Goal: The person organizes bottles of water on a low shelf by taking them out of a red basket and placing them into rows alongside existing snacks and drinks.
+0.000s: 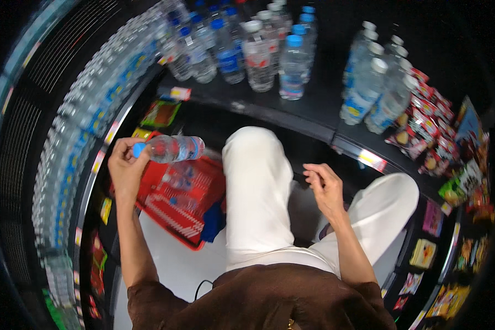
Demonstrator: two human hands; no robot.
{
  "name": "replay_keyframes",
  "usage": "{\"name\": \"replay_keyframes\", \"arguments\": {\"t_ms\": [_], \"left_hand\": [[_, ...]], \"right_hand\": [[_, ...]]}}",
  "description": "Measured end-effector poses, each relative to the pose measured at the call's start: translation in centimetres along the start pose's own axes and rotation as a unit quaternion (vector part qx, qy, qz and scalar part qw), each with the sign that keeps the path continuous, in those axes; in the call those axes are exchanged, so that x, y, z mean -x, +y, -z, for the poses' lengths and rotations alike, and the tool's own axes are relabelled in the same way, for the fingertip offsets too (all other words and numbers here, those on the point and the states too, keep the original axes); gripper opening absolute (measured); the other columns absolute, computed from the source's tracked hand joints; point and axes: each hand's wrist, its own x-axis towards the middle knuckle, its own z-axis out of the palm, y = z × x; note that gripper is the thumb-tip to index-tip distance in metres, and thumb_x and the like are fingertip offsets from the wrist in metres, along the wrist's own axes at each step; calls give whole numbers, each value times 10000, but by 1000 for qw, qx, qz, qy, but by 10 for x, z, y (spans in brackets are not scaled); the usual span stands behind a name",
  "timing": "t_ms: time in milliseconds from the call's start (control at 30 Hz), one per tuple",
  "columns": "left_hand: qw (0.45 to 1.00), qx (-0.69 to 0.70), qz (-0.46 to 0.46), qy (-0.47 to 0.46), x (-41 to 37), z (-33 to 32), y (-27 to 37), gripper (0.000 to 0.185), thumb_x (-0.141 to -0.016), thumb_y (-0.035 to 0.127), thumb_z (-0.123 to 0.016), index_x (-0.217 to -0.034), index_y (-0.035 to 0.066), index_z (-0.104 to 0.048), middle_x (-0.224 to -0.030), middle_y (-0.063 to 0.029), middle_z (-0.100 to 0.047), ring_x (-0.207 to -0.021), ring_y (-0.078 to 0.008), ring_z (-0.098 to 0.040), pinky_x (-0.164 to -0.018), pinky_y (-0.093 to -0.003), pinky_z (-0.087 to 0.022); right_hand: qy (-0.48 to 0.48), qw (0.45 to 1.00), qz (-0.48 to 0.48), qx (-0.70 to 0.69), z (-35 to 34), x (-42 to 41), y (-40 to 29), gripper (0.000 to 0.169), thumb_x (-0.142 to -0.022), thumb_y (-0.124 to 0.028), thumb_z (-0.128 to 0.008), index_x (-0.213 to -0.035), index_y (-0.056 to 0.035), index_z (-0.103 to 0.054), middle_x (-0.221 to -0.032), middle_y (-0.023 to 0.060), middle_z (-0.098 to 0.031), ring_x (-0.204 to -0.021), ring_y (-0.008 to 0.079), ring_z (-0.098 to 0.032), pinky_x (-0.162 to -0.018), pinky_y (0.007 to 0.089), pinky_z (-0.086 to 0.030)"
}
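My left hand [126, 163] grips a clear plastic water bottle [171, 149] by its light-blue cap. The bottle lies almost level, its base pointing right, above a red plastic shopping basket [177, 231]. Inside the basket are several bottles [181, 181], partly blurred. Over the gap between my knees is my right hand [324, 187], with nothing in it and its fingers loosely curled, the fingertips partly apart. Ahead on the dark shelf [247, 99] stands a similar blue-capped bottle [293, 70], at the front of a short row.
More bottles [229, 53] with blue and white caps fill the shelf's left part. White-capped bottles [363, 93] stand beside red snack packets [425, 119] on the right. Packed bottles [82, 107] line the left shelf. My white-trousered knee [253, 165] rises right of the basket. Price tags [371, 160] edge the shelves.
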Motion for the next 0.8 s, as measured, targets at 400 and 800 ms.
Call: {"name": "replay_keyframes", "arguments": {"t_ms": [400, 800], "left_hand": [[960, 27, -215, -178, -64, -189, 165, 188, -841, 43, -809, -1005, 4, -725, -949, -12, -596, -799, -70, -558, -693, -226, -464], [915, 26, -334, -224, -84, -329, 197, 212, -846, 107, -811, -1008, 5, -718, -865, -49, -550, -717, -137, -521, -634, -298, -445]], "right_hand": [[78, 992, 98, 5, 31, -60, -29, 467, -1002, 47, -607, -1453, -71, -586, -1370, 151, -601, -1007, 181, -700, -765, 283, -582], [94, 995, 19, 9, 46, -108, -4, 638, -998, -43, -635, -1578, 18, -378, -1430, 277, -531, -1221, 360, -640, -895, 404, -637]]}}
